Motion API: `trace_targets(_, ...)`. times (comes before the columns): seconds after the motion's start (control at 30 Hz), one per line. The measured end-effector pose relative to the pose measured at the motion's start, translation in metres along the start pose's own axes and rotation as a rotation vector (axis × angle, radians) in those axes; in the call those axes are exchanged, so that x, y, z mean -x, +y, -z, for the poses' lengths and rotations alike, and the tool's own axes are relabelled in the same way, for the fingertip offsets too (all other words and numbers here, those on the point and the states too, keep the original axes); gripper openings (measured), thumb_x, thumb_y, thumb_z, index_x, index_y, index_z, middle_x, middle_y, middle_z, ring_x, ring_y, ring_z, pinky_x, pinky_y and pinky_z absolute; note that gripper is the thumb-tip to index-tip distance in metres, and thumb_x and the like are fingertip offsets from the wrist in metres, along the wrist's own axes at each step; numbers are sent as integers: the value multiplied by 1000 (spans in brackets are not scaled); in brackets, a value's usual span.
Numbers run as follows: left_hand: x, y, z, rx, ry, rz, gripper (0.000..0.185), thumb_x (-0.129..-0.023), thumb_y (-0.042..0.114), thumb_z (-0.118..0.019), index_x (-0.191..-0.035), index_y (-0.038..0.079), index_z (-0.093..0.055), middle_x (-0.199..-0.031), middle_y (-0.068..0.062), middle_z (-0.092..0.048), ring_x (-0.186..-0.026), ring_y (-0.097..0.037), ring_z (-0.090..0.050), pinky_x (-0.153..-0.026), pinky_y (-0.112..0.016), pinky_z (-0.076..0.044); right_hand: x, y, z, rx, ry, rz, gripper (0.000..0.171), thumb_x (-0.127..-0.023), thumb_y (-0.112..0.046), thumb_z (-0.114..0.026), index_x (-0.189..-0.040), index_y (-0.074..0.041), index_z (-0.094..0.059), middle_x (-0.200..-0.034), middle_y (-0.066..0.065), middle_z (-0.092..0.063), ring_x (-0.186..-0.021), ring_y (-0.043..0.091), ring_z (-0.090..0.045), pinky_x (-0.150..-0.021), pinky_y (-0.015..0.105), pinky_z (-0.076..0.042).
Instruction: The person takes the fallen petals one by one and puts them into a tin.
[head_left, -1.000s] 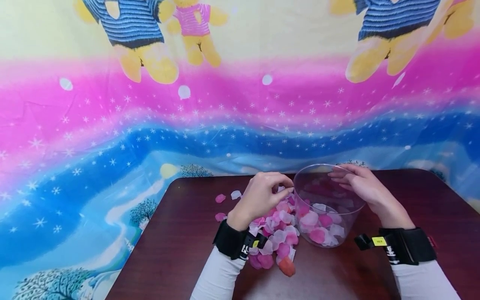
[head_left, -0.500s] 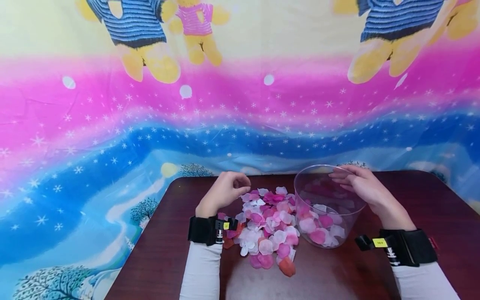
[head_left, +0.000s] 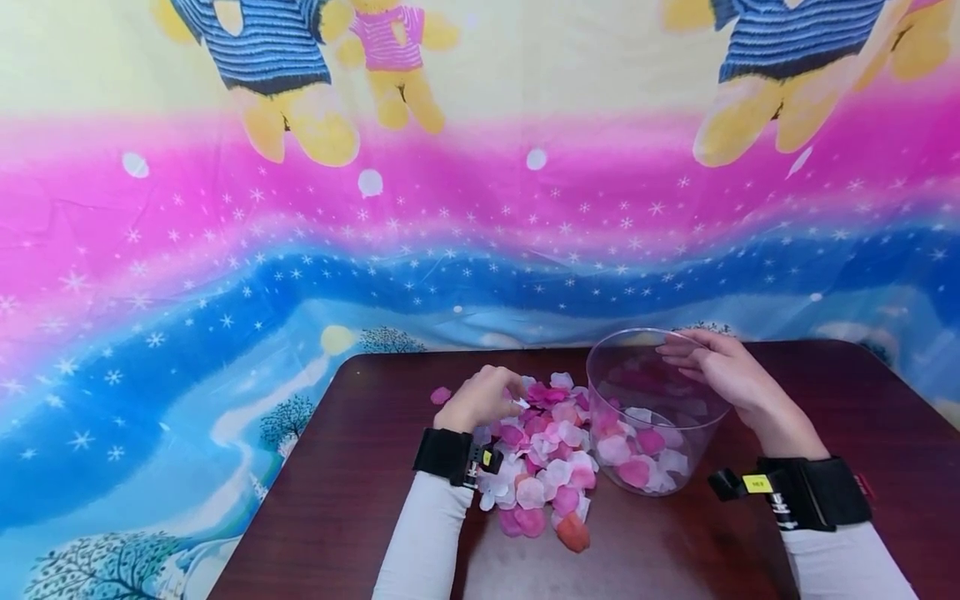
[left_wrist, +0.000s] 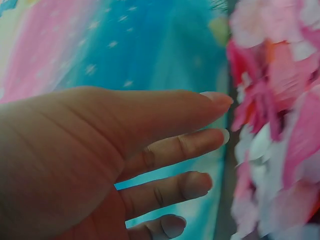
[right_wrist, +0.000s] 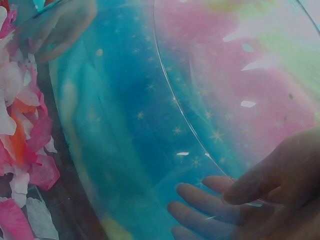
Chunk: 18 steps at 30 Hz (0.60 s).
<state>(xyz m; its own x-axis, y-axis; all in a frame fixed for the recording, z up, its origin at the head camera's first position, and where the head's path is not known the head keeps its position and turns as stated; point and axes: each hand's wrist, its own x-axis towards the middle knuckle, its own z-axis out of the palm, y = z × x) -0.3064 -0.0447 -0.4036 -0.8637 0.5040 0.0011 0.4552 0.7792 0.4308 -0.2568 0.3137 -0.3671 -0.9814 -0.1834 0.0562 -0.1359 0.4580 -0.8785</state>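
A heap of pink, white and red fabric petals lies on the dark table. My left hand rests at the heap's far left edge. In the left wrist view its fingers are stretched out and loose, holding nothing, with the petals just ahead. A clear plastic container stands right of the heap with several petals inside. My right hand grips its far rim; through the clear wall the right wrist view shows the fingers inside and the thumb outside.
One loose pink petal lies apart, left of the heap. The dark brown table has its left edge close by. A bright cloth with stars and bears hangs behind the table.
My left hand left the container's rim, swung out to the left, and has now come back down onto the heap's left edge. The right hand and container have not moved.
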Motion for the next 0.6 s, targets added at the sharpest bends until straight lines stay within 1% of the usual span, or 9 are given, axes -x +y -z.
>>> trace_targets(0.13, -7, 4, -13, -43, -13, -10, 24, -90, 19, -81, -112, 11, -78, -109, -3, -74, -99, -17, -66, -82, -31, -54, 0, 0, 0, -1, 0, 1, 49, -112, -14, -21, -157, 5, -30, -149, 31, -46, -135, 47, -49, -111, 55, -38)
trace_targets(0.23, -10, 4, -20, -75, -1, -20, 16, -89, 21, -82, -103, 14, -80, -101, 2, -73, -91, -12, -64, -77, -27, -53, 0, -1, 1, -4, 0, 6, 49, -112, -13, -21, -156, 6, -31, -150, 31, -46, -135, 47, -49, -110, 54, -39)
trace_targets(0.33, -11, 4, -24, -94, 8, -19, 5, -89, 21, -81, -93, 18, -79, -92, 7, -69, -81, -9, -60, -71, -26, -50, 1, -2, 1, -6, 3, 12, 49, -112, -12, -21, -155, 6, -33, -149, 31, -47, -135, 46, -50, -110, 51, -41)
trace_targets(0.37, -11, 4, -24, -92, 10, -22, 2, -90, 20, -81, -89, 19, -78, -90, 8, -67, -78, -9, -59, -70, -25, -49, 1, -2, 1, -6, 4, 14, 48, -111, -12, -21, -155, 6, -33, -149, 31, -48, -135, 46, -50, -110, 50, -42)
trace_targets(0.47, -10, 3, -21, -57, 14, -39, 7, -91, 15, -78, -85, 18, -77, -84, 9, -65, -75, -9, -57, -67, -25, -48, 1, -2, 1, -5, 8, 18, 48, -111, -12, -22, -154, 6, -35, -148, 31, -49, -134, 45, -51, -109, 48, -43)
trace_targets(0.6, -6, 2, -9, 24, 30, -72, 7, -93, 11, -75, -88, 13, -78, -82, 6, -67, -75, -10, -60, -68, -26, -50, 1, -2, 1, -2, 9, 17, 48, -111, -12, -22, -155, 6, -34, -148, 31, -49, -134, 45, -51, -109, 49, -42)
